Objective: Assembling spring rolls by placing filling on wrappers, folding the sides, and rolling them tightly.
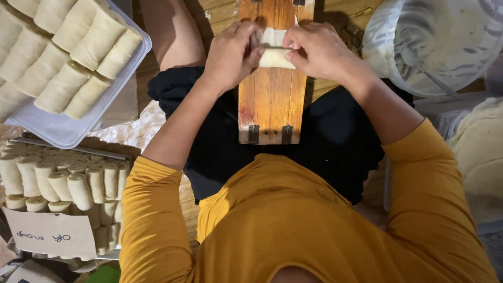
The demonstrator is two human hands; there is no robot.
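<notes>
A: What are the fingers doing?

B: Both hands are pinching 1 pale spring roll wrapper (275,55), half rolled, on the wooden board (271,99). The left hand (230,55) is closing narrowly on its left end, the right hand (314,50) on its right end, so the roll is lying between the 2 grips, crosswise on the board.

A: Anything hidden?

B: The fingertips are covering both ends of the roll, and the board's far end is running out of the top edge. Any filling is not showing.

A: And the arms?

B: Both forearms in mustard sleeves (157,209) are reaching forward, converging over the lap, palms down. A clear tray of finished rolls (68,131) is sitting at the left, a second batch (63,183) lying below it, and a white bowl (435,47) is sitting at the right.
</notes>
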